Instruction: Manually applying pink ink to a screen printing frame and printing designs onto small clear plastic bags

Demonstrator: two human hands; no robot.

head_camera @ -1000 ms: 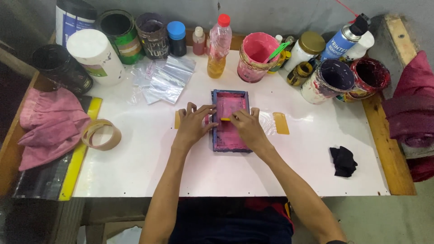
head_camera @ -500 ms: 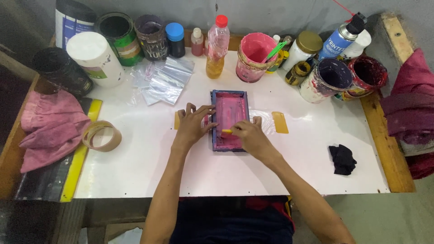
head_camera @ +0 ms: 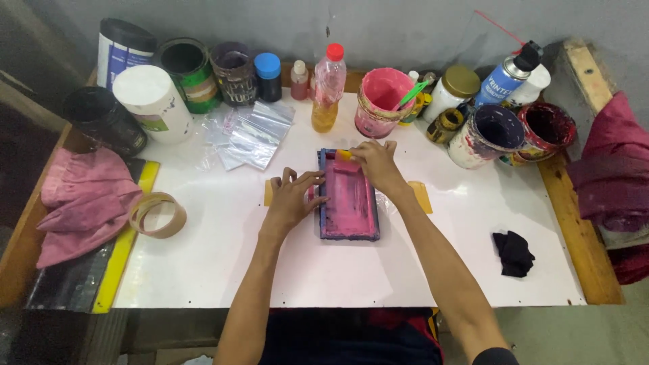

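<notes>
Since the earlier frame the right hand (head_camera: 376, 162) has slid from the frame's middle to its far end. On the white table (head_camera: 223, 263) the pink-inked screen frame (head_camera: 349, 199) lies flat at centre. Fingers spread, the left hand (head_camera: 292, 198) presses its left edge. Closed, the right pinches a small yellow squeegee (head_camera: 344, 155).

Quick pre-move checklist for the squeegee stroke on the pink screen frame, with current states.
1. Left hand steadying the screen frame at its left edge: ok.
2. Right hand on the yellow squeegee at the frame's far end: ok.
3. Pink ink spread over the mesh: ok.
4. Frame lying flat on the white table: ok.
5. Piece under the frame aligned: cannot tell.
6. Black cloth apart from the frame: ok.
</notes>
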